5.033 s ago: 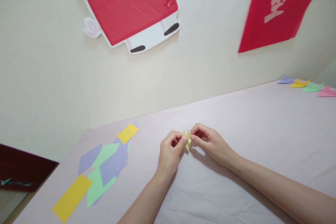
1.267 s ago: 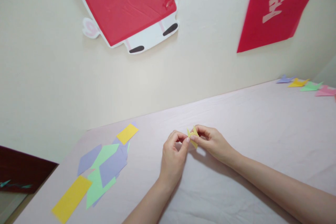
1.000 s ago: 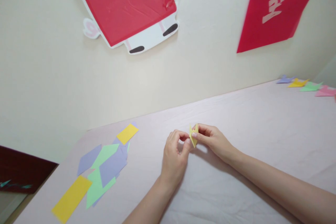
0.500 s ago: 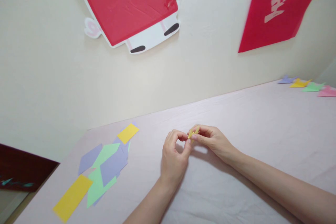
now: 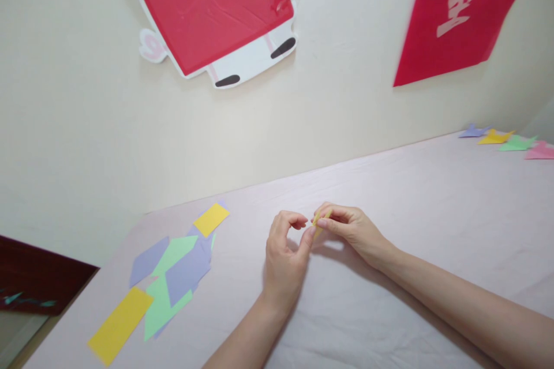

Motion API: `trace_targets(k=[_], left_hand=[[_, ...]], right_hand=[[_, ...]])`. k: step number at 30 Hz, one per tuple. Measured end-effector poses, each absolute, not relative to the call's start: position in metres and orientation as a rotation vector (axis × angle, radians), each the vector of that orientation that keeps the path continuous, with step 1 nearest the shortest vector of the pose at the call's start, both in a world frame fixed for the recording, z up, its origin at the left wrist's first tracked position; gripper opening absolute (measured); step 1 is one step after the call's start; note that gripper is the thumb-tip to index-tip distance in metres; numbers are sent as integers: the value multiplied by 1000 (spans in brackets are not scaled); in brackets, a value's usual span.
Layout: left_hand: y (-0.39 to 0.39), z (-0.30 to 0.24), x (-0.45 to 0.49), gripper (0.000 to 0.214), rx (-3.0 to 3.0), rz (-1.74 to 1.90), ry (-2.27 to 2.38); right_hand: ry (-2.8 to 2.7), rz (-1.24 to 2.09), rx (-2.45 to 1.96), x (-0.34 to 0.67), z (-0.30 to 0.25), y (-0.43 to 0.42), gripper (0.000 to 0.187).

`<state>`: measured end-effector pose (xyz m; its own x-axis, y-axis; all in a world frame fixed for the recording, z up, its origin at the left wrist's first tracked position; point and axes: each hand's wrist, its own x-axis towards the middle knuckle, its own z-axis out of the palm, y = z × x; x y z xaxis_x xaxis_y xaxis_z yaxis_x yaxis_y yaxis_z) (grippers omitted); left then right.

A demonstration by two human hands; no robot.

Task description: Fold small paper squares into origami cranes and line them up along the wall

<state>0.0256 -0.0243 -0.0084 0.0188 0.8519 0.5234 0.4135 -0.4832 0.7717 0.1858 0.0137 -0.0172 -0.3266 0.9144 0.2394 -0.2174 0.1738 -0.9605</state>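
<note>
A small folded yellow paper piece (image 5: 321, 220) is held just above the pale pink table (image 5: 433, 230), near its middle. My right hand (image 5: 352, 229) pinches it between thumb and fingers, and most of the paper is hidden inside that grip. My left hand (image 5: 285, 256) is curled beside it, its thumb tip touching the paper's left end and its index finger bent above.
A loose pile of flat paper strips (image 5: 173, 268) in yellow, green and lilac lies at the left. Several folded paper shapes (image 5: 504, 139) sit at the far right by the wall. Red paper decorations (image 5: 208, 6) hang on the cream wall. A dark red object (image 5: 34, 279) is past the left edge.
The yellow piece, earlier spread with points showing between both hands, is now squeezed flat and mostly covered by my right fingers. Both hands stayed in about the same spot.
</note>
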Motion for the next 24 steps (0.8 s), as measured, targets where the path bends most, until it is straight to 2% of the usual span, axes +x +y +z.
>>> trace_targets(k=[7,18,24], left_hand=[[-24,-7,24,18,2074,1452,1240],[-23,-8,23,13,2022,1495,1277],[-24,-7,23,10,2012,1491,1290]], right_hand=[[-1383,1388,-804,188,-15,13,22],[-1397,1318,-765,188,-21,15,11],[-1468,1248,-770,188,-21,14,18]])
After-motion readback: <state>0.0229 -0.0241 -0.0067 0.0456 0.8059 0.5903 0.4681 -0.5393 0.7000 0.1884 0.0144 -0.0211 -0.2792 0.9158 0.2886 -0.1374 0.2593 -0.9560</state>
